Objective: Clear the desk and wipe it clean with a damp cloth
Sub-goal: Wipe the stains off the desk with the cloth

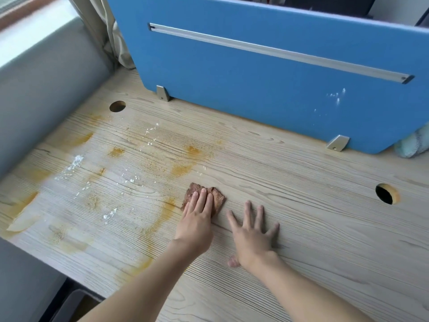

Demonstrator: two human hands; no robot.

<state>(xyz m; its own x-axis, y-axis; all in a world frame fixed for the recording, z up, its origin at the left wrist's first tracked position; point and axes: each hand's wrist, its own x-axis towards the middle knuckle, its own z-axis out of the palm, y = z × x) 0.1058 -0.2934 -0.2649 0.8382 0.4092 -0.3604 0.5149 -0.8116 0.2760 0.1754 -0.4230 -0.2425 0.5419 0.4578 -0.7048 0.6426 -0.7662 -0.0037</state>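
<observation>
A small brown cloth (217, 196) lies flat on the light wooden desk (301, 228), near its middle. My left hand (197, 219) presses on the cloth with straight fingers, covering its lower left part. Just to the right, my right hand (253, 233) rests palm down on the bare wood, fingers spread, holding nothing. Orange-yellow smears (181, 169) and white crumbs (76, 161) cover the left half of the desk.
A blue divider panel (267, 89) on metal feet stands along the desk's far edge. Two round cable holes (117, 106) (386, 194) pierce the top. A grey wall ledge (41, 89) borders the left side. A striped fabric item (415, 145) sits at far right.
</observation>
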